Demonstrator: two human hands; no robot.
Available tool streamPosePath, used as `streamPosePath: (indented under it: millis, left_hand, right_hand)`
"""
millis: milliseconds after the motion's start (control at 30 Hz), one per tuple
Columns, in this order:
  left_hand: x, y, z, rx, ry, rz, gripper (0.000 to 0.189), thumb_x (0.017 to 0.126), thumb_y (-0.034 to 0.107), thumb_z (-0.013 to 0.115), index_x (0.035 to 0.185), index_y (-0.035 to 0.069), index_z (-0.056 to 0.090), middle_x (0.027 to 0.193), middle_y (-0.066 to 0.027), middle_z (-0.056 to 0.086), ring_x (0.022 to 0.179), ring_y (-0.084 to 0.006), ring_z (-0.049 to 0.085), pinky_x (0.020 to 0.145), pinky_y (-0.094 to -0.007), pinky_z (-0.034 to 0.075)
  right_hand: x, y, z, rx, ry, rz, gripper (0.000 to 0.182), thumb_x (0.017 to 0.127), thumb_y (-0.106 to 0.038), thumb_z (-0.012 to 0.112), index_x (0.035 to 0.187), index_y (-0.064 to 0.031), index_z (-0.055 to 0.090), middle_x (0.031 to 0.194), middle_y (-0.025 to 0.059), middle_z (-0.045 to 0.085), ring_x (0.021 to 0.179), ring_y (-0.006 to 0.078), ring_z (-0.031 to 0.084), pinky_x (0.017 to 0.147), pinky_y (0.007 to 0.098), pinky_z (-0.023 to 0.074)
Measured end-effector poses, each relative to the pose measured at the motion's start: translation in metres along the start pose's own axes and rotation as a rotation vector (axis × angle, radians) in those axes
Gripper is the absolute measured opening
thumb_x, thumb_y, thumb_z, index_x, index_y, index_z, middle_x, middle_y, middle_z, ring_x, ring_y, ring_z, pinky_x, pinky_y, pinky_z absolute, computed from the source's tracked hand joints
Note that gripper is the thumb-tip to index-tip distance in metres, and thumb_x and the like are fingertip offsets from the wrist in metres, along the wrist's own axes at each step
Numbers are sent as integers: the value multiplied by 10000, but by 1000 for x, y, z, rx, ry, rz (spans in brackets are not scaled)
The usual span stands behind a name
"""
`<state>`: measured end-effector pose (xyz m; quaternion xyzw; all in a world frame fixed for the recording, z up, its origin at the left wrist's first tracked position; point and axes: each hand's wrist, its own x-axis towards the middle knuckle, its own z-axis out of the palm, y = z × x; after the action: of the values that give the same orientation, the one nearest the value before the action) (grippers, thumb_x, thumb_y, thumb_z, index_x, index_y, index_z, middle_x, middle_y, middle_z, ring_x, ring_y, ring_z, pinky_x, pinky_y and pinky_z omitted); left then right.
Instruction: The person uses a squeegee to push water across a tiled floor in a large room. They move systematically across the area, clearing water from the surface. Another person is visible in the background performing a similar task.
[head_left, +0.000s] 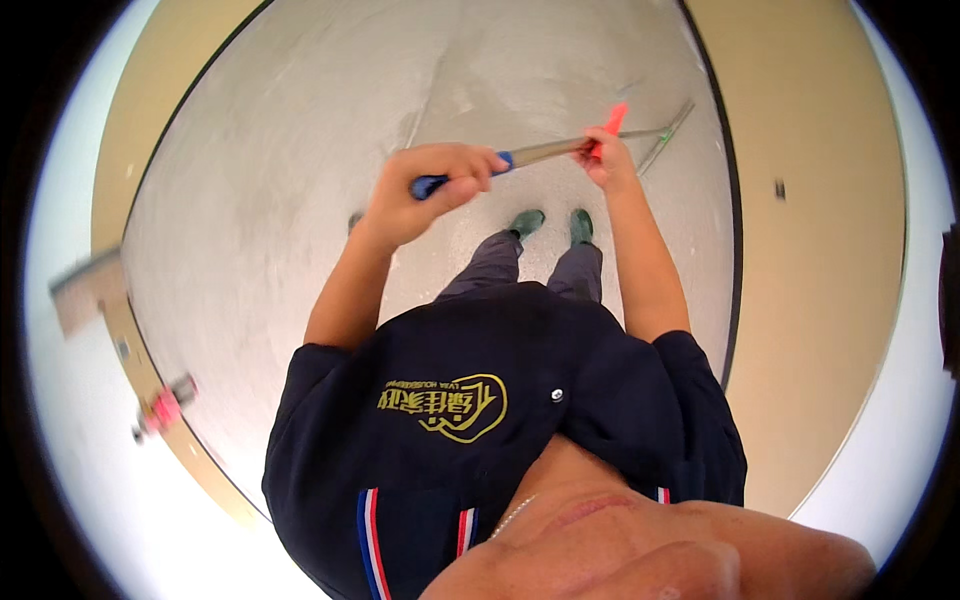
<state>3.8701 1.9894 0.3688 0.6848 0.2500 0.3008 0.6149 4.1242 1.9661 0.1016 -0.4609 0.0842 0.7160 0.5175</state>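
Observation:
My left hand (427, 187) is closed around the blue grip (429, 187) at the end of a metal pole (551, 152). Farther along the same pole, my right hand (611, 161) grasps it beside a red-orange piece (616, 118), whose exact kind I cannot tell. The pole slants away to the right and ends in a long, narrow flat mop or squeegee head (667, 136) with a green part at its joint. That head lies at the grey floor, right of my feet. My fingers partly hide the pole and the red-orange piece.
Grey floor (300, 135) with streaky marks surrounds my green shoes (581, 225). Tan lower walls with dark skirting (731, 187) curve along both sides. A wall socket or switch (780, 189) sits on the right wall. At the left is a blurred pink-and-dark shape (166, 409).

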Motion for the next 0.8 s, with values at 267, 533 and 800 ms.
streamPosePath:
  millis: [267,533,800]
  left_hand:
    - [3,-26,101,253,403,-79,166,816,83,625,725,-31,546,767,-99,584,896,-259,595,850,-389,445]
    - [3,-5,158,-36,1006,64,104,822,74,583,775,-18,571,862,-144,625,913,-278,602,826,-389,452]
    - [114,-85,179,-503,1179,115,296,918,184,418,658,42,428,626,-85,460,650,-235,488,811,-460,429]
  right_hand:
    - [112,-32,12,-289,-279,226,99,753,-82,548,691,-76,472,596,48,475,543,176,495,509,318,456]
    - [61,-47,7,-431,-358,386,87,778,-72,552,715,-55,495,639,85,537,579,209,548,510,325,483]
    - [54,-141,-92,-368,59,331,66,795,-67,524,767,-21,485,666,119,528,607,254,542,546,383,477]
